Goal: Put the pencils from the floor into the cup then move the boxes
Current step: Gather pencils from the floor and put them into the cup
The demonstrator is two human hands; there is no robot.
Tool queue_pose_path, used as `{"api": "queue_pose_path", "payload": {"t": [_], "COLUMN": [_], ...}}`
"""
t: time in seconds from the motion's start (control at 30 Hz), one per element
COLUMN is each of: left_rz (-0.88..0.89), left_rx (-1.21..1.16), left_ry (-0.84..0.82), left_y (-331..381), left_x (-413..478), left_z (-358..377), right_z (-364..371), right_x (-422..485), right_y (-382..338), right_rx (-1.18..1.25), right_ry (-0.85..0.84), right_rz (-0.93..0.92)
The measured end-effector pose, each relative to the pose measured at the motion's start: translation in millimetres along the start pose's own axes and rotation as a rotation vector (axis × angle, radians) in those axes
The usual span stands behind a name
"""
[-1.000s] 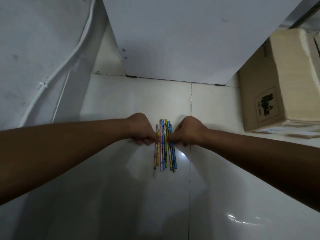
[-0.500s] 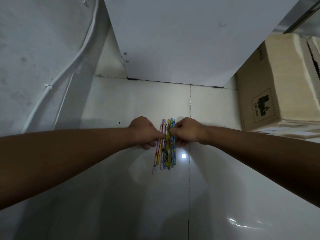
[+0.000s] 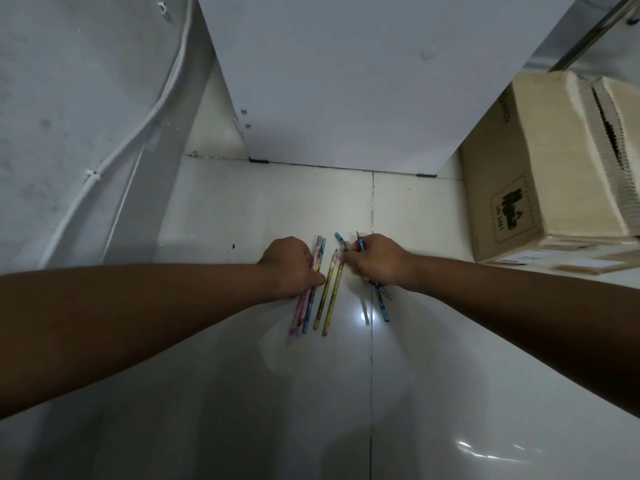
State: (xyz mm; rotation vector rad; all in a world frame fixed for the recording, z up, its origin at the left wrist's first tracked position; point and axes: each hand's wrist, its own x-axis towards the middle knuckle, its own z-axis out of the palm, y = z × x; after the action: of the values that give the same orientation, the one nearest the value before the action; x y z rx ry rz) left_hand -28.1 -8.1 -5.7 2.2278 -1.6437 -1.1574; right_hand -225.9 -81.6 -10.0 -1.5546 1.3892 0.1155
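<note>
Left hand (image 3: 291, 268): we see its fingers curled around the pink and blue pencils (image 3: 298, 315), low against the floor tile (image 3: 242, 209).
Centre: two yellow pencils (image 3: 321, 306) lie loose on the tile between our hands.
Right hand (image 3: 377, 261): it grips a bunch of pencils (image 3: 381, 303), tips poking out above the knuckles.
Far right: a cardboard box (image 3: 512, 209) stands beside the white cabinet (image 3: 346, 81).

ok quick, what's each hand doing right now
left hand: closed, gripping the pink and blue pencils
right hand: closed, holding a few blue pencils
</note>
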Motion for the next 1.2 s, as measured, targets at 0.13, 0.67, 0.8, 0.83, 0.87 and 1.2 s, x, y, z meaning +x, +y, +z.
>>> {"api": "queue_pose_path", "payload": {"t": [0.13, 0.67, 0.8, 0.83, 0.87, 1.2], "left_rz": [0.055, 0.192, 0.219, 0.231, 0.239, -0.086], "left_rx": [0.08, 0.389, 0.335, 0.301, 0.252, -0.386], "left_ry": [0.024, -0.088, -0.1, -0.106, -0.111, -0.158], "left_y": [-2, -19, -20, -22, -24, -49], "left_x": [-4, -10, -6, -4, -2, 12], "left_z": [-3, -20, -21, -23, -25, -37], "right_z": [1, 9, 12, 14, 15, 25], "right_x": [2, -2, 1, 2, 3, 4], "right_y": [3, -11, -15, -17, -19, -36], "right_rx": [-0.092, -0.197, -0.276, -0.295, -0.306, -0.401], "right_ry": [0.02, 0.066, 0.056, 0.056, 0.061, 0.105], "right_rz": [0.056, 0.052, -0.014, -0.026, -0.033, 0.061]}}
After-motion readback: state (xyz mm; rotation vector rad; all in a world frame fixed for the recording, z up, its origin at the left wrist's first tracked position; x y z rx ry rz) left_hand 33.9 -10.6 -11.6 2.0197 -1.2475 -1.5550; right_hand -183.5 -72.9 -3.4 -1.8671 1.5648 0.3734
